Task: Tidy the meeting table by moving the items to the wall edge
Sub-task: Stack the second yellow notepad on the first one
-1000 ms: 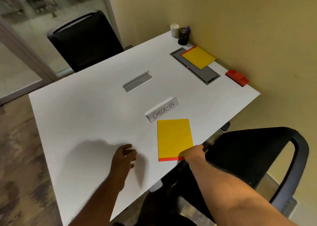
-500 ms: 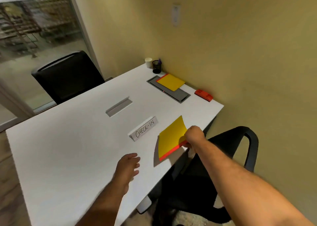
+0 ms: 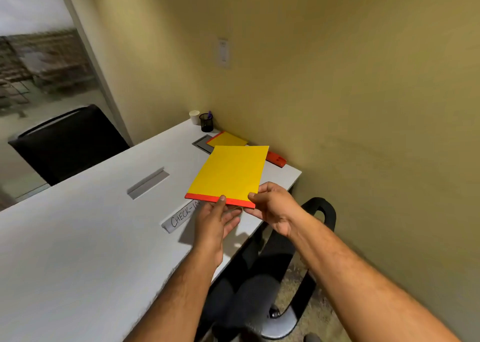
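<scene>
Yellow pad (image 3: 228,174) lifted off table (image 3: 78,238) | both hands (image 3: 215,225) pinch red edge

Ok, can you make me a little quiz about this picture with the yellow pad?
1. True or false: the yellow pad in the hands is lying flat on the white table.
2. Which hand pinches the pad's corner by the red strip? A) left hand B) right hand
3. What word starts the writing on the name card?

Key:
1. False. It is lifted above the table.
2. B. The left hand's fingers lie under the strip, thumb on its edge.
3. CHECK. The pad hides the rest.
</scene>
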Tool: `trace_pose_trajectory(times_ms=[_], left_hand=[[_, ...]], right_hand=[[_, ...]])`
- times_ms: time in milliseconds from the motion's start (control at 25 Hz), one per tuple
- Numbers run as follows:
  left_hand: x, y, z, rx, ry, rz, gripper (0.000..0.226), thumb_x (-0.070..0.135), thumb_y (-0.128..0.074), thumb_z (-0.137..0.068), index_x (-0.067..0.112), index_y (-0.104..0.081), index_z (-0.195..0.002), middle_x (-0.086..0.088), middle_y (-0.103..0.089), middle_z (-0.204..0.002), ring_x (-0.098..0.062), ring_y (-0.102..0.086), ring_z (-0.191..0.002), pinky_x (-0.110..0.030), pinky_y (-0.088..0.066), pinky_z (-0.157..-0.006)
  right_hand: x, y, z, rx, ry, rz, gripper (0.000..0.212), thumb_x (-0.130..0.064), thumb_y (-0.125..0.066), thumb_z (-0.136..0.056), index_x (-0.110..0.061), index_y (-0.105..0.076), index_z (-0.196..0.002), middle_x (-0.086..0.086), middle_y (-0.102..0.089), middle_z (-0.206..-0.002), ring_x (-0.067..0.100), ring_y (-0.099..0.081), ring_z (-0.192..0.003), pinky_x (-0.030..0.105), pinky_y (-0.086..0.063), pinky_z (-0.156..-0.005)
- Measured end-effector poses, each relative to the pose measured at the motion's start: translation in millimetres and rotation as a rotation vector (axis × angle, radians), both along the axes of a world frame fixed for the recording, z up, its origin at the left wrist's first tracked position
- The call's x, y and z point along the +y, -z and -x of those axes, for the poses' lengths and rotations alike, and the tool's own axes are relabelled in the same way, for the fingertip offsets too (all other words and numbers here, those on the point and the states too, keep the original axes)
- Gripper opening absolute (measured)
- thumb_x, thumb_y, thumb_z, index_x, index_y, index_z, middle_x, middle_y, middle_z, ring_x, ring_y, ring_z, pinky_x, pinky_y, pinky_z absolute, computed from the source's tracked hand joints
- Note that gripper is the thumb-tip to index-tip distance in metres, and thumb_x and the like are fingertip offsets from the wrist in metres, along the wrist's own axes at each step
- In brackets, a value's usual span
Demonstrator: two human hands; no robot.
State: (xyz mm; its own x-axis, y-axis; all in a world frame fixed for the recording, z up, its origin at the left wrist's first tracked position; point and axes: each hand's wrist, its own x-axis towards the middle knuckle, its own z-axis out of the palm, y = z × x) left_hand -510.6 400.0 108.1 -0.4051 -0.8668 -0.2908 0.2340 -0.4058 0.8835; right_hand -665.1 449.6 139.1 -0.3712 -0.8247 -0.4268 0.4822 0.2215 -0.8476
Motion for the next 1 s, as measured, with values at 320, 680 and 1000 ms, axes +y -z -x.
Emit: trace_pose_trajectory(times_ms=[320,680,1000], left_hand=[[-9,11,120,-0.292,-0.281,0.28,0.02,0.015,-0.044,-0.109,0.008,-0.061,-0.118,-0.015,-0.073,-0.103,-0.032,-0.074,-0.089,-0.035,-0.063,-0.068],[-58,-4,203,-0.613,-0.447,0.563,0.029,0.023,-0.041,-0.111,0.011,-0.067,-0.108,-0.004,-0.069,-0.094,-0.023,-0.064,-0.084,-0.038,-0.049,-0.072],[-149,40,238,-0.419,-0.449,0.179,0.023,0.036,-0.061,-0.101,0.021,-0.077,-0.094,-0.008,-0.076,-0.088,-0.026,-0.068,-0.079,-0.041,-0.056,-0.069]], right_hand=[[9,39,194,0.354,-0.066,-0.105,0.07,-0.022,-0.079,-0.092,-0.02,-0.042,-0.151,0.003,-0.055,-0.142,0.025,-0.059,-0.127,0.041,-0.052,-0.094],[-34,74,305,0.184,-0.474,-0.23,0.047,-0.032,-0.072,-0.098,-0.029,-0.055,-0.141,-0.002,-0.072,-0.129,0.018,-0.069,-0.115,0.041,-0.059,-0.088],[-99,109,317,0.0,-0.356,-0.158,0.027,-0.005,-0.061,-0.104,-0.009,-0.055,-0.13,0.018,-0.074,-0.125,0.034,-0.078,-0.102,0.049,-0.065,-0.086]])
